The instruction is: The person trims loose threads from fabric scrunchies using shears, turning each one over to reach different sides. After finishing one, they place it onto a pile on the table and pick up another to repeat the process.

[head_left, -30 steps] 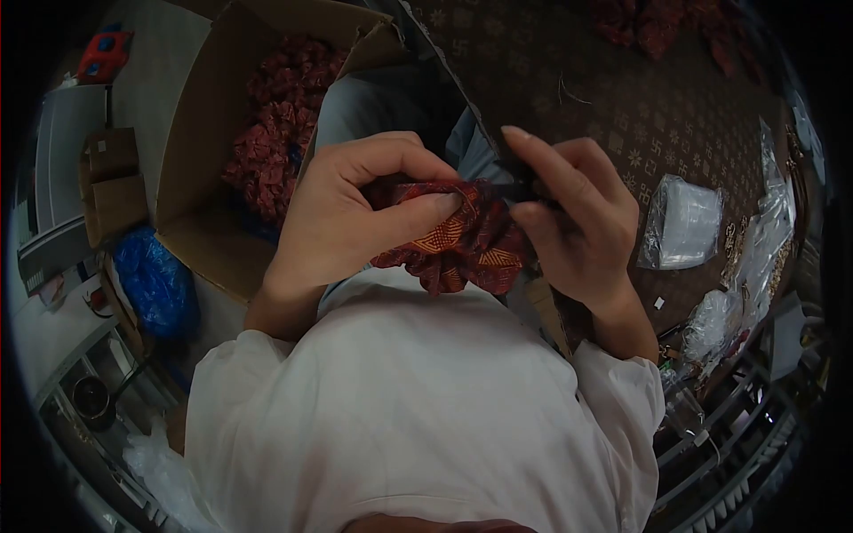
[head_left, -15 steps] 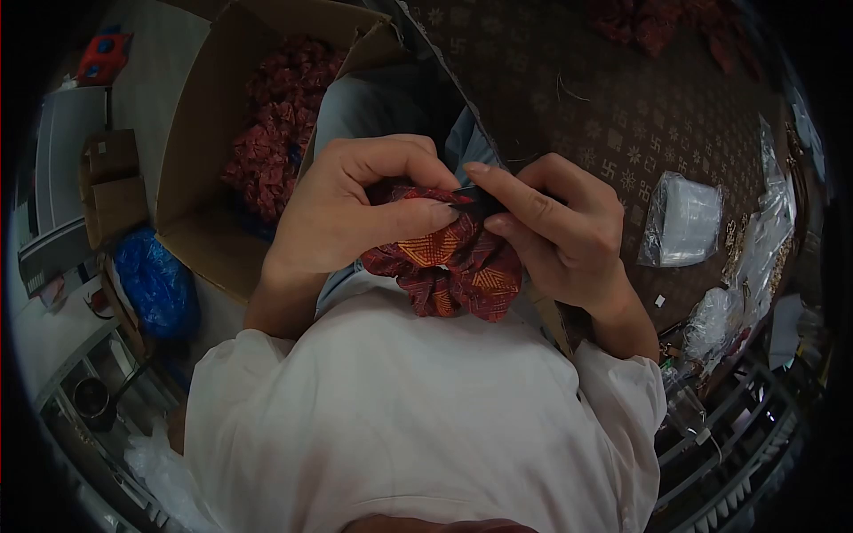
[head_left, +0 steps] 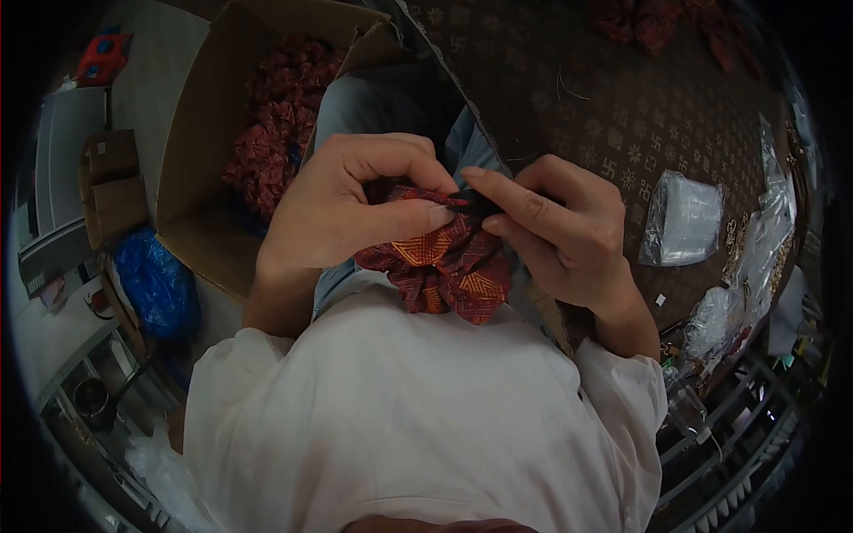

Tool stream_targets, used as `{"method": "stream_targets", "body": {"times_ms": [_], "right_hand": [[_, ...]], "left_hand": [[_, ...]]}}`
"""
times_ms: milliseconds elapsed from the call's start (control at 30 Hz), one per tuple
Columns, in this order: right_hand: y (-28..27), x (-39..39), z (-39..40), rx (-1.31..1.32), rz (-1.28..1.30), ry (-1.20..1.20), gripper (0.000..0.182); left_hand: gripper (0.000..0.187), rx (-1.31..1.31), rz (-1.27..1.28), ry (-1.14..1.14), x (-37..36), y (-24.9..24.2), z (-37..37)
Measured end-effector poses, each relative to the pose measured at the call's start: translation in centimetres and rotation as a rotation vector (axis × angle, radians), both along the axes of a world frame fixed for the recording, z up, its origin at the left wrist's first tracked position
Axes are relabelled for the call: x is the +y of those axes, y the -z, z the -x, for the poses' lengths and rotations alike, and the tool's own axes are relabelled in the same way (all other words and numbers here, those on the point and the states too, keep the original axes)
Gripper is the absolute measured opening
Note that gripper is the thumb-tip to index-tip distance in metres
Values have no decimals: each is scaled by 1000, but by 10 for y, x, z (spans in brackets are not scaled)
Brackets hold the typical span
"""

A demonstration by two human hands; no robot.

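A red scrunchie (head_left: 435, 262) with yellow-orange stitched patterns hangs in front of my chest. My left hand (head_left: 355, 200) pinches its upper edge between thumb and forefinger. On the other side, my right hand (head_left: 560, 226) is closed, its thumb and forefinger pinching a small black piece (head_left: 475, 206) at the top of the scrunchie. That piece is dark and partly covered by the fingertips, so I cannot tell just what it is. Both hands' fingertips are close together.
An open cardboard box (head_left: 200, 142) holds many red scrunchies (head_left: 275, 133) at upper left. More red fabric (head_left: 653, 27) lies on the brown patterned cloth (head_left: 569, 107), with clear plastic bags (head_left: 684, 220) at right. A blue bag (head_left: 155, 284) sits at left.
The scrunchie has turned and shifted slightly to the left in my fingers. My hands keep nearly the same position and are still pinched.
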State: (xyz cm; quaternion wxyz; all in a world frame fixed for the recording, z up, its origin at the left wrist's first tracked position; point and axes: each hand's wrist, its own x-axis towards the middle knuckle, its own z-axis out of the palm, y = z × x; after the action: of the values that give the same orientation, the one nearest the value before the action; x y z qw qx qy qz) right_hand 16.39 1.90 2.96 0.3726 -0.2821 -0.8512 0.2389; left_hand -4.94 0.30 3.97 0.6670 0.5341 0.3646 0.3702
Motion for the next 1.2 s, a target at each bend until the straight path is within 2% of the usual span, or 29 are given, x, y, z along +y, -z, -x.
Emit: {"method": "stream_targets", "body": {"times_ms": [233,433,533,600,633,700,833,933,967,1033,1167,1200], "right_hand": [[4,-3,2,13,-81,29,36],[5,-4,1,-17,-116,43,34],[1,-2,-1,-4,-65,31,28],[-5,0,-5,98,416,108,24],[-6,0,-5,98,415,106,24],[-7,0,-3,489,875,254,25],[1,-7,1,585,850,160,30],[2,-6,2,258,769,-70,26],[0,-7,2,259,768,-69,26],[-4,-9,1,285,1132,-99,19],[0,-6,0,332,1204,-98,15],[2,-5,-2,377,1242,-110,14]], "left_hand": [[9,-117,61,22,1,10,0],[10,-101,68,25,0,10,0],[10,-107,59,11,0,10,-1],[10,-73,49,5,-1,7,0],[10,-40,39,-2,-1,6,0],[10,-35,47,-14,-2,5,0],[8,-42,48,-38,-3,6,-2],[5,-25,68,-81,-3,3,-8],[5,-24,67,-80,-3,3,-9],[3,41,-4,-70,-3,4,-10],[4,189,-121,-138,0,15,-10],[6,152,-85,-306,4,17,-9]]}}
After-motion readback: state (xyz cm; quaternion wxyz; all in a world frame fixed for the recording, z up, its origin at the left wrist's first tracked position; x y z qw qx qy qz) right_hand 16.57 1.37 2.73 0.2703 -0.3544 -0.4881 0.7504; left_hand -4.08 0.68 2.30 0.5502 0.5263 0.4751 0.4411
